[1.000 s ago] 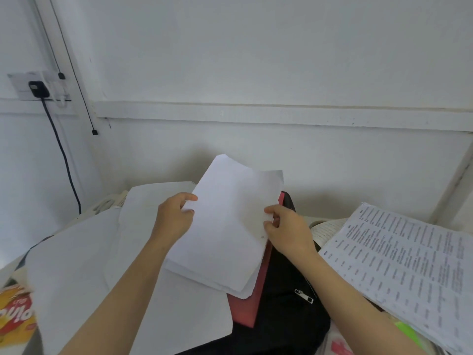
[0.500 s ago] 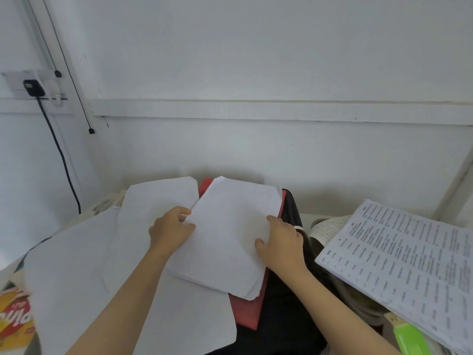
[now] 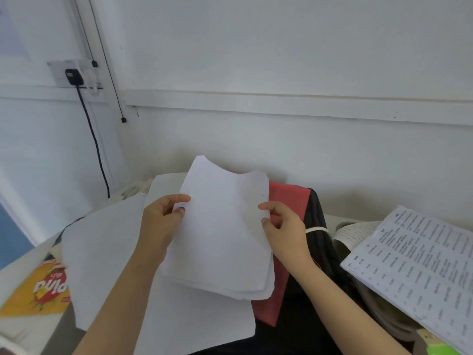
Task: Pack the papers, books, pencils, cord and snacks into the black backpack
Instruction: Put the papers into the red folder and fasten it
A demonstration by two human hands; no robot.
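Note:
A small stack of blank white papers [image 3: 222, 234] is held up at the centre. My left hand [image 3: 161, 221] pinches its left edge and my right hand [image 3: 284, 229] pinches its right edge. Under the stack lies a red book [image 3: 284, 213] on the black backpack [image 3: 317, 242], which spreads to the lower right. More large white sheets [image 3: 107, 257] lie on the table to the left. A yellow snack packet [image 3: 38, 290] sits at the lower left, partly under those sheets.
A thick printed stack of pages [image 3: 414, 265] rests at the right over an open book [image 3: 355, 231]. A green item [image 3: 440, 349] peeks out at the bottom right. A wall socket with a black cable [image 3: 89, 129] is at the upper left.
The paper stack, pressed flat on the red book half a second ago, is lifted again with its top edge raised. Both hands moved from resting on it to pinching its side edges.

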